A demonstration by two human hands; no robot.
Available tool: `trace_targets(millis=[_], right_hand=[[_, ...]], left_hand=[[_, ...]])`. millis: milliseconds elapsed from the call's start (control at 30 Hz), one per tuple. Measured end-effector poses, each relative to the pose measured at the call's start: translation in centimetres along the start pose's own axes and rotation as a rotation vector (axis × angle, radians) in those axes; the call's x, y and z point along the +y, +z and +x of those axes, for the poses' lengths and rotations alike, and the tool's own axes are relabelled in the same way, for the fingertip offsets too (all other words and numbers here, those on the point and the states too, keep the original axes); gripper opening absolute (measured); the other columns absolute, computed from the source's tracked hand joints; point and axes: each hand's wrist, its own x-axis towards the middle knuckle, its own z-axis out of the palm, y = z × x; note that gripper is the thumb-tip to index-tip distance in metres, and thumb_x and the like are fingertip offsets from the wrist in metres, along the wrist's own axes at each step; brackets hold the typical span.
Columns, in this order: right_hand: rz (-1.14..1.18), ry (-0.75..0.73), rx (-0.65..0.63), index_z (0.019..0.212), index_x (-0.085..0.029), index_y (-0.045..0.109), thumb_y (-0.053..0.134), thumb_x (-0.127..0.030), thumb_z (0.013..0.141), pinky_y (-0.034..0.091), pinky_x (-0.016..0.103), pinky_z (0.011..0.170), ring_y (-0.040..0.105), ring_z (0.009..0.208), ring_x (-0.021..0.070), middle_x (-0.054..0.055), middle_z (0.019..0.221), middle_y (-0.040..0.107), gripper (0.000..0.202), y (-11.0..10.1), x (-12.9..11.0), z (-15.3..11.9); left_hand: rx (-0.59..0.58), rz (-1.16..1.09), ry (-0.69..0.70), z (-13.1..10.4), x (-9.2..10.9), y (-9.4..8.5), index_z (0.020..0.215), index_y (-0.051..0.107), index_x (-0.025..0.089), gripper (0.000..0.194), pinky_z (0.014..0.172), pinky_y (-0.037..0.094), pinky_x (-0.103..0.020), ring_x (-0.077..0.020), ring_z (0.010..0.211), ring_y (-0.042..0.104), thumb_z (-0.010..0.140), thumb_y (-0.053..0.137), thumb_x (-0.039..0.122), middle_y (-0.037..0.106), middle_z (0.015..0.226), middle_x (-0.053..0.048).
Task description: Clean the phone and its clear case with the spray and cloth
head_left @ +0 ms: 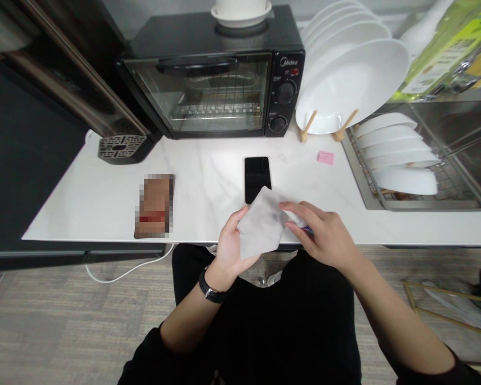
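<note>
My left hand (229, 247) holds a grey cleaning cloth (260, 223) from below, just past the front edge of the white counter (208, 182). My right hand (323, 235) pinches the cloth's right side and also grips a small object, mostly hidden, with a bit of blue showing. A black phone (257, 176) lies flat on the counter, screen up, right behind the cloth, which covers its near corner. A watch is on my left wrist.
A black toaster oven (220, 80) stands at the back with a white bowl on top. White plates (344, 75) lean in a wooden rack; more plates lie in the sink rack (409, 166). A blurred card (155, 206), a pink note (325, 157) and a coffee machine base (120, 145) share the counter.
</note>
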Motion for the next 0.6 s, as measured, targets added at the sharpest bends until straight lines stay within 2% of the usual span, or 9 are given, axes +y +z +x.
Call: trace_targets(millis=[133,200,267,333,400,500,600], right_hand=[[-0.009,0.001,-0.060,0.142,-0.028,0.062,0.050,-0.042,0.113,0.052,0.032,0.061,0.069,0.067,0.0181,0.006,0.107,0.080,0.034,0.6,0.1,-0.1],[-0.003,0.014,-0.046,0.146,-0.030,0.060,0.053,-0.041,0.112,0.054,0.033,0.064,0.073,0.073,0.0200,0.006,0.112,0.080,0.036,0.6,0.4,-0.4],[0.008,0.046,0.009,0.151,-0.032,0.056,0.056,-0.041,0.110,0.060,0.037,0.075,0.078,0.092,0.0253,0.008,0.124,0.079,0.042,0.2,1.3,-0.6],[0.030,0.103,0.080,0.155,-0.032,0.052,0.057,-0.040,0.109,0.062,0.045,0.092,0.077,0.112,0.0306,0.011,0.137,0.075,0.047,-0.4,2.9,-0.6],[0.080,0.175,0.156,0.158,-0.031,0.047,0.057,-0.041,0.108,0.061,0.053,0.101,0.075,0.117,0.0323,0.013,0.139,0.073,0.051,-1.1,5.1,-0.2],[0.216,0.241,0.240,0.155,-0.032,0.040,0.063,-0.045,0.105,0.066,0.050,0.089,0.076,0.105,0.0282,0.009,0.123,0.074,0.057,-1.5,8.4,1.1],[0.284,0.273,0.319,0.146,-0.033,0.041,0.072,-0.046,0.100,0.067,0.046,0.081,0.076,0.100,0.0264,0.007,0.118,0.073,0.057,-1.2,10.3,2.4]], left_hand=[[-0.010,0.001,-0.018,0.0,0.1,-0.1,0.113,0.078,0.013,0.030,0.117,0.055,-0.045,-0.0322,0.127,0.076,0.098,0.065,0.036,0.085,0.109,-0.011],[0.000,-0.010,-0.019,-0.1,0.2,-0.1,0.113,0.078,0.012,0.031,0.117,0.055,-0.044,-0.0316,0.124,0.078,0.098,0.065,0.036,0.085,0.109,-0.011],[0.024,-0.027,-0.021,-0.1,0.3,-0.1,0.112,0.079,0.011,0.031,0.117,0.056,-0.043,-0.0298,0.117,0.080,0.099,0.063,0.035,0.086,0.108,-0.010],[0.051,-0.040,-0.027,-0.2,0.5,-0.2,0.107,0.079,0.012,0.028,0.116,0.056,-0.041,-0.0278,0.110,0.082,0.099,0.063,0.033,0.086,0.104,-0.009],[0.062,-0.038,-0.035,-0.3,0.6,-0.4,0.106,0.079,0.012,0.027,0.116,0.057,-0.040,-0.0267,0.107,0.083,0.098,0.064,0.033,0.086,0.101,-0.008],[0.078,-0.035,-0.035,-0.4,0.8,-0.5,0.106,0.080,0.012,0.026,0.116,0.057,-0.039,-0.0260,0.103,0.084,0.098,0.064,0.031,0.087,0.099,-0.008],[0.134,-0.050,-0.008,-0.7,0.8,-0.2,0.103,0.080,0.011,0.027,0.117,0.057,-0.039,-0.0255,0.099,0.084,0.099,0.058,0.026,0.087,0.096,-0.007]])
